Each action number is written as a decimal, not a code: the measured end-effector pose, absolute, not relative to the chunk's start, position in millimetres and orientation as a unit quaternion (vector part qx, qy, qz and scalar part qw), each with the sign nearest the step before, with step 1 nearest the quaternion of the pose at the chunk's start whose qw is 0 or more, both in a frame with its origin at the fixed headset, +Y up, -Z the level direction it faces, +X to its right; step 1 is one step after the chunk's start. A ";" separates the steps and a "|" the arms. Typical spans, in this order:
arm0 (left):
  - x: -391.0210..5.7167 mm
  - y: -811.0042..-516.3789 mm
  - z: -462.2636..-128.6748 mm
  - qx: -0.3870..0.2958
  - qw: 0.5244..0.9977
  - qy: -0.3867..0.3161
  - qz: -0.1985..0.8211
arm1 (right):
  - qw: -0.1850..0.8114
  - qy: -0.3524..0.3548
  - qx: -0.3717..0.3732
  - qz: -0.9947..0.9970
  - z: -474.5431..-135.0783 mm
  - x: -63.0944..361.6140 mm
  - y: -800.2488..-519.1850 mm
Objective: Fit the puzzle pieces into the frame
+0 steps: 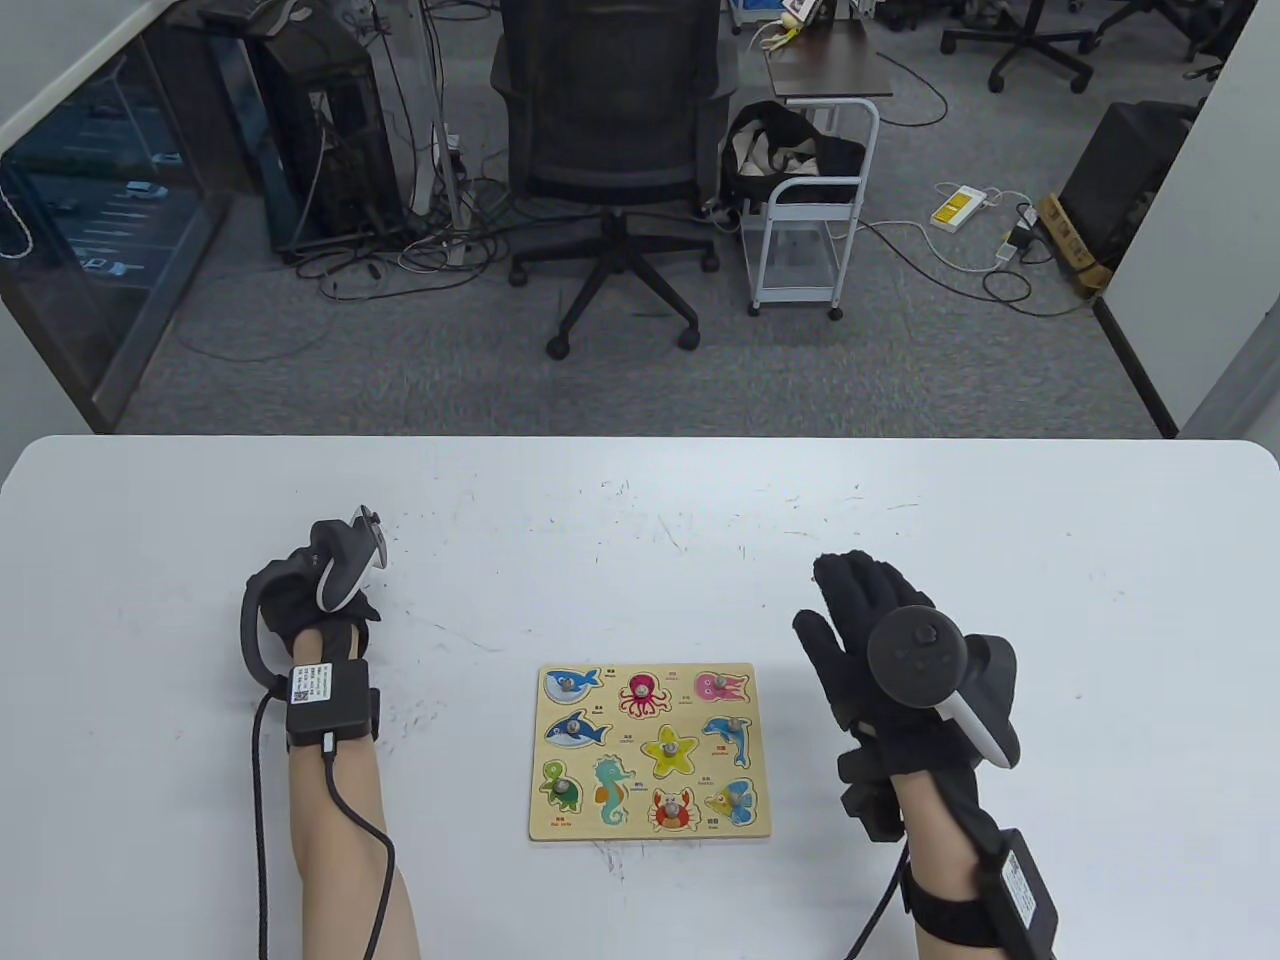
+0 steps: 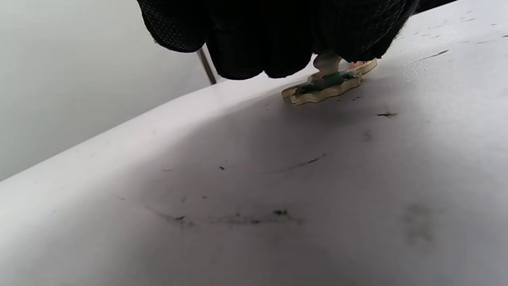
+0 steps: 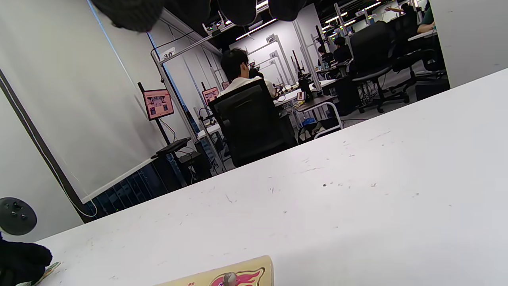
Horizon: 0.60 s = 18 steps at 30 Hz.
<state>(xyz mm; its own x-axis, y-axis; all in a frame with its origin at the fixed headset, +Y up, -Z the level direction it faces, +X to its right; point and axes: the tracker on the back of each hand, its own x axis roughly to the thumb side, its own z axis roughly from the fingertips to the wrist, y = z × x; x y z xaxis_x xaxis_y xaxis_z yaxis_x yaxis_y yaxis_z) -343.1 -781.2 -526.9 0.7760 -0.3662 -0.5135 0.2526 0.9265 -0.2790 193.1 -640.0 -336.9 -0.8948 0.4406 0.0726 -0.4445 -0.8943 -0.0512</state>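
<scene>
The wooden puzzle frame (image 1: 650, 830) lies flat on the white table between my hands, with sea-animal pieces seated in its slots. Its corner shows in the right wrist view (image 3: 254, 267). My left hand (image 1: 300, 595) is curled down on the table to the left of and beyond the frame. In the left wrist view its fingers (image 2: 278, 39) hold the peg of a green-topped puzzle piece (image 2: 321, 89) that lies on the table, with a second piece (image 2: 367, 65) just behind it. My right hand (image 1: 860, 620) is open and empty, fingers stretched, to the right of the frame.
The white table (image 1: 1000, 520) is scuffed with dark marks. Its far edge runs across the middle of the table view. An office chair (image 1: 610, 150) and a small white cart (image 1: 810, 200) stand on the floor beyond it.
</scene>
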 end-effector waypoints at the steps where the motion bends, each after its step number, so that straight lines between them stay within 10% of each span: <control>1: -342.7 -781.9 -527.4 -0.098 0.938 0.290 -0.165 | 0.227 -0.033 0.030 0.973 -337.0 192.7 -640.1; 18: -342.4 -780.7 -531.3 -0.072 0.939 0.280 -0.184 | 0.226 -0.021 0.026 0.974 -341.1 192.1 -644.4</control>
